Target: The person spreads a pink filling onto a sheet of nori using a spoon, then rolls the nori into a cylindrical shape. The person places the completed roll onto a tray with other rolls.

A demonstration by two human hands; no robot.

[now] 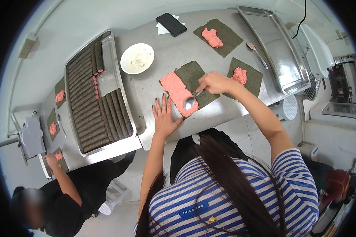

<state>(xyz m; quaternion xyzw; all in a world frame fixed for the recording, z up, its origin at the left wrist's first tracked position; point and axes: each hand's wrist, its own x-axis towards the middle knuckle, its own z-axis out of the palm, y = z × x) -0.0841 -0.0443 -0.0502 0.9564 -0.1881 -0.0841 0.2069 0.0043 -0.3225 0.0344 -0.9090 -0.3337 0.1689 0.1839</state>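
Observation:
A dark seaweed sheet (194, 75) lies on the steel table (162, 59) with pink paste (177, 91) spread over its left half. My right hand (214, 82) grips a metal spoon (192, 102) whose bowl rests on the paste's near end. My left hand (164, 116) lies flat with fingers apart on the table, touching the sheet's near left edge. Two more seaweed sheets, one at the back (225, 33) and one to the right (251, 77), each carry a lump of pink paste.
A long steel tray (118, 91) on the left holds several dark seaweed rolls. A white bowl (137, 58), a black phone (171, 24), a second spoon (254, 49) and an empty steel tray (279, 59) stand behind. Another person's hand (52, 160) works at far left.

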